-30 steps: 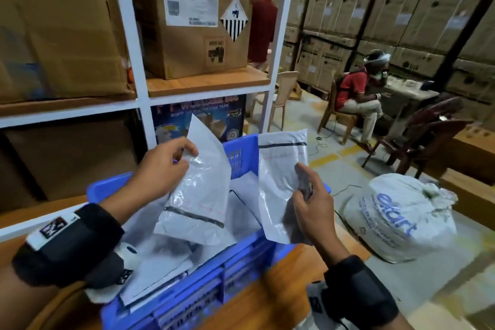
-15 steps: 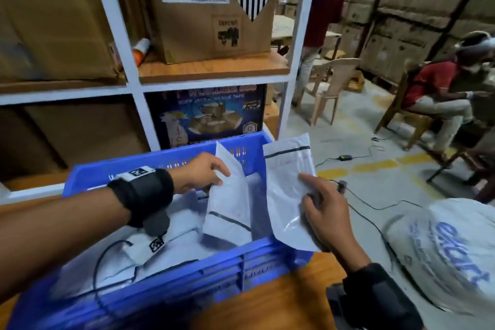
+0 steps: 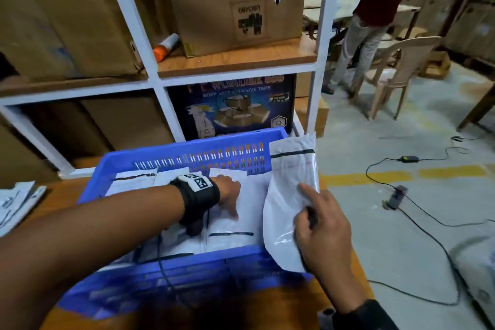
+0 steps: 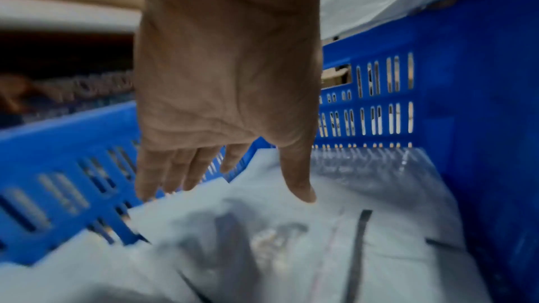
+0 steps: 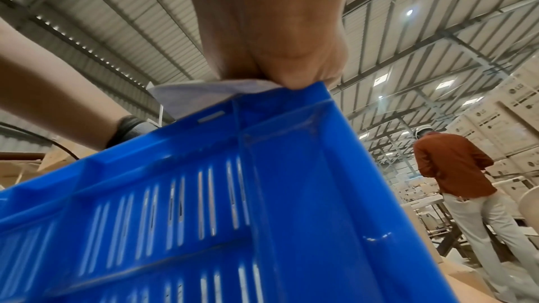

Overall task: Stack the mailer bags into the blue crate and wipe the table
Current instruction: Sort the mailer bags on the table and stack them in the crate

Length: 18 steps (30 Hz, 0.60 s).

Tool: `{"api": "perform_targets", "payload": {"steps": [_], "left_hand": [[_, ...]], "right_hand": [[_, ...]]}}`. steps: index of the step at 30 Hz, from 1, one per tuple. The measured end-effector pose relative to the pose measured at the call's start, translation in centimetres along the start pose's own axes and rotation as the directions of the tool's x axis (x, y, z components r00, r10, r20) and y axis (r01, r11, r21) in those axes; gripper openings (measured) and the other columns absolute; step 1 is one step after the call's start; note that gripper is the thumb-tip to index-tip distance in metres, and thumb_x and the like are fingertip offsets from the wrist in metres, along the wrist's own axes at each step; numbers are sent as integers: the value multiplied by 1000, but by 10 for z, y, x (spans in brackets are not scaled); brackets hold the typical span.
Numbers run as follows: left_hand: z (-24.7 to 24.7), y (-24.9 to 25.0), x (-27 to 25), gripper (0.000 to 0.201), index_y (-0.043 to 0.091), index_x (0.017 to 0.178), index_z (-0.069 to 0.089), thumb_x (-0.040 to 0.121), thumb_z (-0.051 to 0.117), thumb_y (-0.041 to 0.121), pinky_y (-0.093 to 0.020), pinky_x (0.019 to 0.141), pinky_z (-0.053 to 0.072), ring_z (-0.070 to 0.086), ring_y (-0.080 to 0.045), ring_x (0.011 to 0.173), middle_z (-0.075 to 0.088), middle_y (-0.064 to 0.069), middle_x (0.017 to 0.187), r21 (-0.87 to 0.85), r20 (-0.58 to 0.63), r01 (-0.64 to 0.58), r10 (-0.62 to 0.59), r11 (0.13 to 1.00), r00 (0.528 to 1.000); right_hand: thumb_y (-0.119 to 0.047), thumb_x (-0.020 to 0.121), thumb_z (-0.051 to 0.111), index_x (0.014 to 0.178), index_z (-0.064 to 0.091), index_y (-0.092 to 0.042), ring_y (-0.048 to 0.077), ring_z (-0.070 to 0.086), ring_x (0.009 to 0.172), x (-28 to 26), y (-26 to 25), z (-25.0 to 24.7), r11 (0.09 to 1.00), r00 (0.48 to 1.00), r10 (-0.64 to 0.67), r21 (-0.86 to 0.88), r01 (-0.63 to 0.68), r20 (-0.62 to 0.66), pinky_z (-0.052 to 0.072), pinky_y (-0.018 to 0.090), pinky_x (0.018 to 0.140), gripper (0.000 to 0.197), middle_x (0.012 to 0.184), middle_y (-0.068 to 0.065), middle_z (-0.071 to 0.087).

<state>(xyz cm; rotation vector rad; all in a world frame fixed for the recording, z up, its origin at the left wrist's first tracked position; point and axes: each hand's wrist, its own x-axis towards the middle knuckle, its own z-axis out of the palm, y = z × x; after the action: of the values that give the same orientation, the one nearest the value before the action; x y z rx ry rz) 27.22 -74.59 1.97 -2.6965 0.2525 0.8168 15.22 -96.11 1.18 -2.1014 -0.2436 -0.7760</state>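
Note:
A blue crate (image 3: 187, 147) stands on the wooden table (image 3: 267, 308) and holds several white mailer bags (image 3: 241, 222) lying flat. My left hand (image 3: 230, 195) is inside the crate with straight fingers just above the top bag (image 4: 291, 227), holding nothing. My right hand (image 3: 318, 225) grips one white mailer bag (image 3: 289, 182) upright over the crate's right corner (image 5: 306, 123), thumb and fingers pinching its lower half. In the right wrist view only a white edge of that bag (image 5: 204, 91) shows above the crate rim.
More mailer bags (image 3: 16, 201) lie on the table at far left. A white shelf rack (image 3: 235, 69) with cardboard boxes stands right behind the crate. On the floor to the right run cables (image 3: 401, 195); a person (image 3: 375, 8) and a plastic chair (image 3: 401, 67) stand further back.
My left hand lowered its mailer bag into the crate and let it go; the bag now lies flat. The right hand kept its bag upright at the crate's right end.

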Motion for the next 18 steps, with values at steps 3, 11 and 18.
{"api": "perform_targets", "payload": {"steps": [3,11,18], "left_hand": [[19,18,12,100,3,146,36,73,78,57,-41,100,43,51,-33,127,51,-15,140,8,180,70,-70,998,981],[36,16,20,127,2,155,9,67,84,54,-46,112,34,40,-33,138,35,-15,155,-5,296,214,-203,977,934],[6,17,-28,120,-1,154,-2,79,71,58,-45,114,33,28,-37,144,5,-19,162,-29,67,59,-57,998,996]], "right_hand": [[-20,80,44,118,66,-15,20,57,71,1,1,-1,1000,1000,-5,-5,5,17,36,17,62,44,95,2,60],[-23,82,43,119,65,-17,15,57,79,1,-2,-4,1000,997,-12,-17,13,71,42,21,62,44,100,1,60],[-20,83,46,119,64,-16,14,59,79,2,-6,-9,999,993,-17,-26,20,115,39,13,64,41,101,-1,60]]}}
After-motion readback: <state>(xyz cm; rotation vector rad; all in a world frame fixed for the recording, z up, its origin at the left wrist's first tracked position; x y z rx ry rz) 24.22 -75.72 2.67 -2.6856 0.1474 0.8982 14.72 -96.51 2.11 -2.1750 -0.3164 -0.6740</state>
